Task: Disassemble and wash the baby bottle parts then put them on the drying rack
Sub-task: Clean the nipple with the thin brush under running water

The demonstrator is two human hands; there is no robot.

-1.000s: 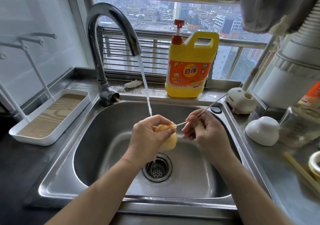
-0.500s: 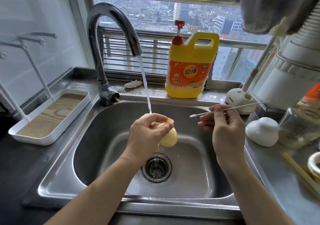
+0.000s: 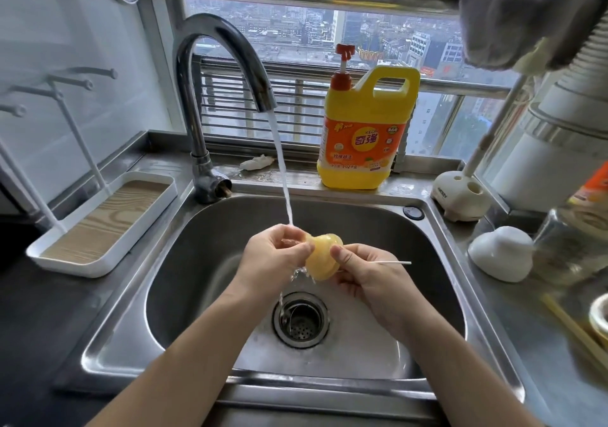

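Over the steel sink (image 3: 378, 229), both hands hold a yellowish silicone bottle nipple (image 3: 324, 257) under the running tap stream (image 3: 283, 183). My left hand (image 3: 273, 258) pinches its left side. My right hand (image 3: 368, 272) grips its right side with the thumb on top, and a thin white cleaning stick (image 3: 391, 263) pokes out to the right from between its fingers. Water drips off the nipple toward the drain (image 3: 301, 319). The drying rack (image 3: 98, 226), a white tray with a wood-pattern base and thin white pegs, stands on the left counter.
A curved faucet (image 3: 210, 97) rises behind the sink. A yellow detergent jug (image 3: 365, 137) stands on the sill. On the right counter are a white brush holder (image 3: 460, 196), a white cap (image 3: 500, 252), a clear glass bottle (image 3: 572, 245) and chopsticks (image 3: 572, 324).
My right hand drew the stick out of the nipple, swung right, then came back and took hold of the nipple's right side. The nipple now sits under the water stream.
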